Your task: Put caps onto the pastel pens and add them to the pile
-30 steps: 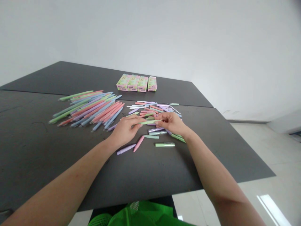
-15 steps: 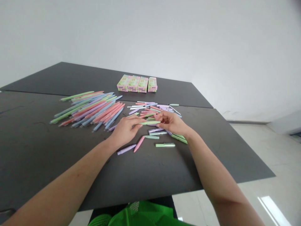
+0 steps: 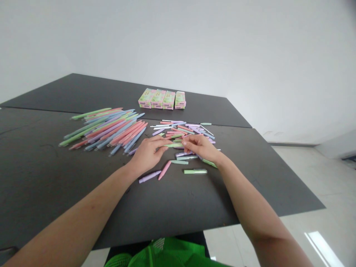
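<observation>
My left hand (image 3: pixel 147 154) and my right hand (image 3: pixel 200 147) meet over the middle of the dark table (image 3: pixel 180 207), both pinching one light green pen (image 3: pixel 175 145) held level between them. The left fingers grip its left end, the right fingers its right end. Under and around the hands lie loose pen parts (image 3: pixel 183 129) in pink, purple, green and white. A purple barrel (image 3: pixel 149 176), a pink barrel (image 3: pixel 164 170) and a green barrel (image 3: pixel 195 171) lie just in front of the hands.
A wide pile of assembled pastel pens (image 3: pixel 105 129) lies to the left. Several small pink-and-green boxes (image 3: pixel 162 99) stand in a row at the back. The table's right edge drops to a tiled floor (image 3: pixel 319 193). Green fabric (image 3: pixel 167 256) shows at the bottom.
My right hand has slid a little to the left along the green pen, closing the gap to my left hand. The rest is unchanged.
</observation>
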`<state>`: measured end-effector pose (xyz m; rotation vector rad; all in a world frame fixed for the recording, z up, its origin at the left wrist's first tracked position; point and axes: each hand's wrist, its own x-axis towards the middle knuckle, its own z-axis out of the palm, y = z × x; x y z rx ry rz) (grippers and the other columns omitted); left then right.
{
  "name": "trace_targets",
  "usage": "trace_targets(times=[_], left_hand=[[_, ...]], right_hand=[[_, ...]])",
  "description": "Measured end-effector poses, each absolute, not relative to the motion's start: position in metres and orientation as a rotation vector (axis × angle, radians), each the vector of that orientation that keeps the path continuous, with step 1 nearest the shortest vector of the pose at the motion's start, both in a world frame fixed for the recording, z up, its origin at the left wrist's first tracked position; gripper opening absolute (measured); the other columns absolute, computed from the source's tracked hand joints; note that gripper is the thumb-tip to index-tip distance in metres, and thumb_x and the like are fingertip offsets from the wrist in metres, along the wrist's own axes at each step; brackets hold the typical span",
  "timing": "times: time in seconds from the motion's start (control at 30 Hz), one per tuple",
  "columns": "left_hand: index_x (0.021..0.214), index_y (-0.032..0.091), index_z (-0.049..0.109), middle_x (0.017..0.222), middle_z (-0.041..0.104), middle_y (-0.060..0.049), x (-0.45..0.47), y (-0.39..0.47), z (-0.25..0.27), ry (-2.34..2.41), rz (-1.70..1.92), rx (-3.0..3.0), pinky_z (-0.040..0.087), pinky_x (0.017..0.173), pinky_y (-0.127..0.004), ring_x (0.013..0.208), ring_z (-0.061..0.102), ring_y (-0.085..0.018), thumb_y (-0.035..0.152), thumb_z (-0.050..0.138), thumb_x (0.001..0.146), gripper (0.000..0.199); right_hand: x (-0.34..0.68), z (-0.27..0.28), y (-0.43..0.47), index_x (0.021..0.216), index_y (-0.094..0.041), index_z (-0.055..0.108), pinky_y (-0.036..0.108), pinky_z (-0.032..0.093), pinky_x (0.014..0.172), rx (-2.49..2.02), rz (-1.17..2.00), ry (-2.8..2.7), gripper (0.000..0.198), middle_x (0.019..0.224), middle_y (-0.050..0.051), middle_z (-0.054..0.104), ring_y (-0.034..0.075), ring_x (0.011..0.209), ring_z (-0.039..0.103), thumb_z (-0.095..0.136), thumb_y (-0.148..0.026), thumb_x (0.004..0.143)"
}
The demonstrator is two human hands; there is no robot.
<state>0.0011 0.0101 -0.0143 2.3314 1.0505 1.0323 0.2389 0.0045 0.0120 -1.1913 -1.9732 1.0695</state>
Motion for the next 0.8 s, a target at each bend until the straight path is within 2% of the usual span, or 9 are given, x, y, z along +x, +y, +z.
trace_targets(times=[0.1, 0.2, 0.37, 0.8], left_hand=[[0.107, 0.021, 0.072, 0.105, 0.07, -0.005, 0.001, 0.01, -0.016, 1.05, 1.048, 2.317, 0.048, 0.09, -0.03, 0.099, 0.065, -0.019, 0.017, 0.054, 0.088, 0.026], [0.106, 0.021, 0.073, 0.104, 0.07, -0.004, 0.001, 0.01, -0.018, 1.062, 1.071, 2.309, 0.048, 0.09, -0.03, 0.098, 0.065, -0.019, 0.016, 0.055, 0.087, 0.026], [0.105, 0.02, 0.073, 0.103, 0.071, -0.005, 0.002, 0.009, -0.019, 1.085, 1.076, 2.36, 0.048, 0.088, -0.031, 0.097, 0.065, -0.019, 0.016, 0.055, 0.088, 0.025], [0.102, 0.022, 0.075, 0.102, 0.071, -0.004, 0.003, 0.009, -0.016, 1.087, 1.114, 2.322, 0.05, 0.085, -0.031, 0.094, 0.066, -0.019, 0.018, 0.056, 0.088, 0.024]], right_hand=[[0.24, 0.01, 0.006, 0.093, -0.016, 0.064, 0.023, 0.041, 0.058, -1.148, 0.96, -1.975, 0.03, 0.077, 0.001, 0.064, 0.011, 0.063, 0.053, 0.072, -0.039, 0.076], [0.238, 0.008, 0.006, 0.085, -0.015, 0.065, 0.024, 0.04, 0.057, -1.163, 1.022, -1.958, 0.021, 0.071, 0.002, 0.064, 0.011, 0.059, 0.053, 0.064, -0.037, 0.083], [0.233, 0.011, 0.004, 0.064, -0.017, 0.056, 0.023, 0.034, 0.052, -1.283, 1.042, -2.018, 0.033, 0.053, -0.001, 0.056, 0.009, 0.048, 0.044, 0.052, -0.037, 0.09], [0.226, 0.004, 0.003, 0.066, -0.017, 0.056, 0.021, 0.033, 0.041, -1.334, 1.25, -1.837, 0.042, 0.039, -0.004, 0.048, 0.007, 0.034, 0.038, 0.048, -0.052, 0.089]])
